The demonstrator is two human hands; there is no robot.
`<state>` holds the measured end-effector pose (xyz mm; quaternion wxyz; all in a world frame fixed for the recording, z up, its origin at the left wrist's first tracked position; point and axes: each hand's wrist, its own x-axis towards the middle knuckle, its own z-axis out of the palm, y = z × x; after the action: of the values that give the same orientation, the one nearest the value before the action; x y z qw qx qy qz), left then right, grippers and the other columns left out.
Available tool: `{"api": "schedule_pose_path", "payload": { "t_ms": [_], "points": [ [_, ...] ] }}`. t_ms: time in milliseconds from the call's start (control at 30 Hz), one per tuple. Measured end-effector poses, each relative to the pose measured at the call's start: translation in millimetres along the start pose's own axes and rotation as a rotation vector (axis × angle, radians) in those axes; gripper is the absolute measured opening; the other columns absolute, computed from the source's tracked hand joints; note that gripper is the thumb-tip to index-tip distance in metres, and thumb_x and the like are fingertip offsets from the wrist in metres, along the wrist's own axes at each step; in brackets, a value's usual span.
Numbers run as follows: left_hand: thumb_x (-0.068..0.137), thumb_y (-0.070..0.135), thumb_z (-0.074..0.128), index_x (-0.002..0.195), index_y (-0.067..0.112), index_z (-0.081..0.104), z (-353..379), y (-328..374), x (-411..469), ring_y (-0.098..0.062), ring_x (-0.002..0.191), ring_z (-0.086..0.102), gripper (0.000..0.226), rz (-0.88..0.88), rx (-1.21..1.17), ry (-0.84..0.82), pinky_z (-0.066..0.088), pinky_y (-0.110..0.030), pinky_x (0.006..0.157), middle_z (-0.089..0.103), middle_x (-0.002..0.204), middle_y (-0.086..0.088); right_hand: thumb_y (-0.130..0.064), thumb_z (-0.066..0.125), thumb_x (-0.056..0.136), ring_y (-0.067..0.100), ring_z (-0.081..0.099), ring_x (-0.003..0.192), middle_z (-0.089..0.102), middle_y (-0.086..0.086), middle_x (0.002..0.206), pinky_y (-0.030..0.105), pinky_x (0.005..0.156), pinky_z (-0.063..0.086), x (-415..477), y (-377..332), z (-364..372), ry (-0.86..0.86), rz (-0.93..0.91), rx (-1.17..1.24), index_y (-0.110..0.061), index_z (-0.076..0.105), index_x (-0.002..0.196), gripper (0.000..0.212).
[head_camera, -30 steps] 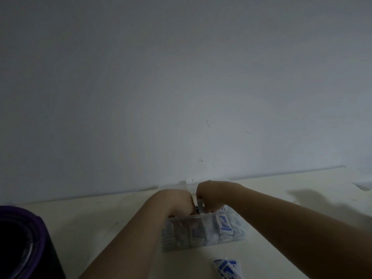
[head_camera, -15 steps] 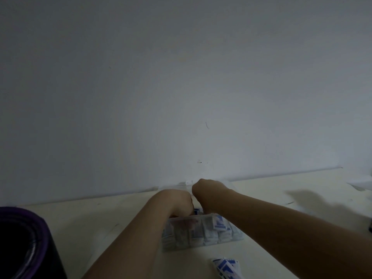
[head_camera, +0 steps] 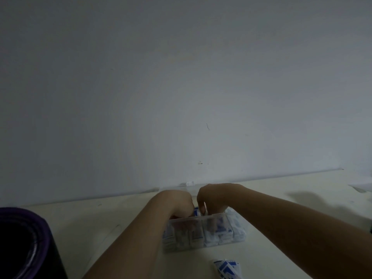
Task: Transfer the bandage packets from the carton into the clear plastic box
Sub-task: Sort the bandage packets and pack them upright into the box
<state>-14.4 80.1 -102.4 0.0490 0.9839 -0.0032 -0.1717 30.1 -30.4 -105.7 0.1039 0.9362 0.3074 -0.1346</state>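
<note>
Head view, the only one I get. Both hands are bunched over the back of the clear rectangular plastic box (head_camera: 201, 220), which sits mid-way across the pale cream bench (head_camera: 84, 222). My right hand (head_camera: 215, 200) has its fingers curled down, grip pinching what looks like a blue-and-white bandage packet (head_camera: 196, 212) at the box's far side. I reckon that's to slot it in upright. My left hand (head_camera: 177, 204) dips into the box right beside it, probably holding a gap open, but its grip is hidden so I can't tell. The box is packed along the front wall with a row of upright packets (head_camera: 211, 237). A few loose blue-and-white packets (head_camera: 227, 268) lie on the bench nearer me. No carton in view. A dark purple rolled mat (head_camera: 26, 242) sits far left.
</note>
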Motion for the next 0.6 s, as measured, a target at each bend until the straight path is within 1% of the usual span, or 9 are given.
{"api": "schedule_pose_path", "payload": {
  "t_ms": [67, 133, 167, 200, 267, 333, 467, 533, 600],
  "points": [
    [0.096, 0.02, 0.045, 0.115, 0.005, 0.062, -1, -1, 1, -0.017, 0.083, 0.051, 0.029, -0.003, -0.026, 0.001, 0.041, -0.027, 0.074, 0.061, 0.112, -0.009, -0.016, 0.06, 0.088, 0.024, 0.059, 0.104, 0.058, 0.012, 0.121, 0.027, 0.082, 0.047, -5, 4, -5, -0.012, -0.012, 0.014, -0.005, 0.062, 0.115, 0.029],
    [0.096, 0.021, 0.046, 0.113, 0.006, 0.062, -1, -2, 2, -0.017, 0.081, 0.052, 0.028, -0.012, -0.051, 0.01, 0.043, -0.028, 0.075, 0.059, 0.104, -0.008, -0.019, 0.069, 0.082, 0.019, 0.062, 0.089, 0.057, 0.01, 0.117, 0.02, 0.066, 0.048, -9, 11, -8, -0.041, -0.006, 0.066, -0.008, 0.059, 0.117, 0.038],
    [0.095, 0.022, 0.047, 0.112, 0.006, 0.063, -1, -2, 3, -0.017, 0.082, 0.054, 0.028, -0.018, -0.067, 0.009, 0.045, -0.028, 0.077, 0.06, 0.102, -0.007, -0.018, 0.07, 0.081, 0.019, 0.062, 0.09, 0.056, 0.01, 0.119, 0.018, 0.063, 0.047, -10, 13, -9, -0.054, 0.003, 0.081, -0.008, 0.057, 0.12, 0.042],
    [0.095, 0.022, 0.049, 0.112, 0.005, 0.063, -1, -3, 4, -0.018, 0.084, 0.056, 0.028, -0.023, -0.086, 0.002, 0.048, -0.029, 0.081, 0.061, 0.102, -0.007, -0.015, 0.069, 0.082, 0.021, 0.062, 0.097, 0.054, 0.011, 0.122, 0.018, 0.064, 0.048, -11, 15, -8, -0.057, 0.012, 0.076, -0.007, 0.056, 0.122, 0.043],
    [0.094, 0.021, 0.049, 0.113, 0.005, 0.064, 0, -3, 5, -0.021, 0.094, 0.061, 0.029, -0.028, -0.117, -0.018, 0.05, -0.034, 0.091, 0.064, 0.109, -0.009, -0.012, 0.064, 0.085, 0.025, 0.058, 0.109, 0.052, 0.012, 0.126, 0.023, 0.074, 0.047, -10, 17, -3, -0.044, 0.021, 0.017, -0.007, 0.054, 0.124, 0.041],
    [0.095, 0.02, 0.048, 0.116, 0.006, 0.064, -1, -3, 4, -0.023, 0.1, 0.062, 0.03, -0.03, -0.114, -0.027, 0.05, -0.036, 0.094, 0.064, 0.115, -0.01, -0.015, 0.063, 0.087, 0.025, 0.054, 0.113, 0.053, 0.012, 0.127, 0.027, 0.084, 0.043, -8, 18, 1, -0.033, 0.012, -0.035, -0.006, 0.053, 0.125, 0.041],
    [0.096, 0.014, 0.04, 0.124, 0.01, 0.061, -3, -2, 3, -0.025, 0.107, 0.061, 0.035, -0.023, -0.108, -0.054, 0.05, -0.038, 0.096, 0.062, 0.123, -0.008, -0.015, 0.061, 0.089, 0.024, 0.05, 0.116, 0.051, 0.011, 0.129, 0.027, 0.086, 0.039, -8, 19, 2, -0.006, -0.004, -0.034, -0.009, 0.049, 0.131, 0.045],
    [0.096, 0.011, 0.036, 0.125, 0.015, 0.061, -4, 0, 0, -0.024, 0.106, 0.061, 0.038, -0.007, -0.129, -0.06, 0.052, -0.036, 0.093, 0.06, 0.126, -0.006, -0.014, 0.06, 0.089, 0.025, 0.047, 0.121, 0.047, 0.009, 0.134, 0.029, 0.095, 0.039, -7, 20, 3, 0.007, -0.004, -0.033, -0.011, 0.043, 0.137, 0.051],
    [0.096, 0.009, 0.035, 0.123, 0.021, 0.062, -5, 3, -3, -0.021, 0.1, 0.06, 0.041, 0.029, -0.18, -0.064, 0.052, -0.028, 0.08, 0.059, 0.127, -0.003, -0.017, 0.061, 0.089, 0.024, 0.047, 0.123, 0.046, 0.009, 0.137, 0.031, 0.101, 0.039, -5, 21, 4, -0.005, 0.002, -0.052, -0.012, 0.041, 0.139, 0.054]
  ]
}}
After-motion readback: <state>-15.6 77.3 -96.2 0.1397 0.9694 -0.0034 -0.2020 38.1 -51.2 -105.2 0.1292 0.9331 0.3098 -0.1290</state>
